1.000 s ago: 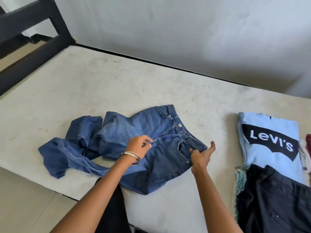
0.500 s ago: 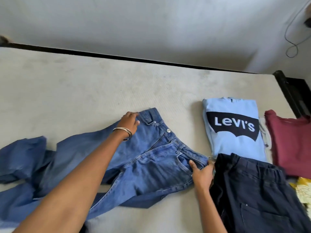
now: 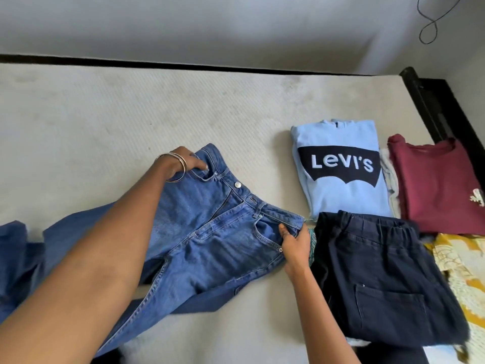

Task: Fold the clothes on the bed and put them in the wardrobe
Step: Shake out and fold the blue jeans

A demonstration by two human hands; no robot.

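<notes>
Denim jeans [image 3: 210, 232] flatter (waistband spread wider)

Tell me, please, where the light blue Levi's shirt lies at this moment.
In the head view, the light blue Levi's shirt lies folded on the mattress, right of centre, between the blue jeans and the maroon shirt, just behind the dark navy trousers.

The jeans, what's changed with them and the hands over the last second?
The left hand moved from the middle of the blue jeans to the far end of the waistband, and now rests on it there. The waistband, bunched before, now lies stretched out flat between the hands. The right hand stayed gripping the near waistband corner. The folded Levi's shirt and dark trousers lie unchanged on the mattress.
</notes>
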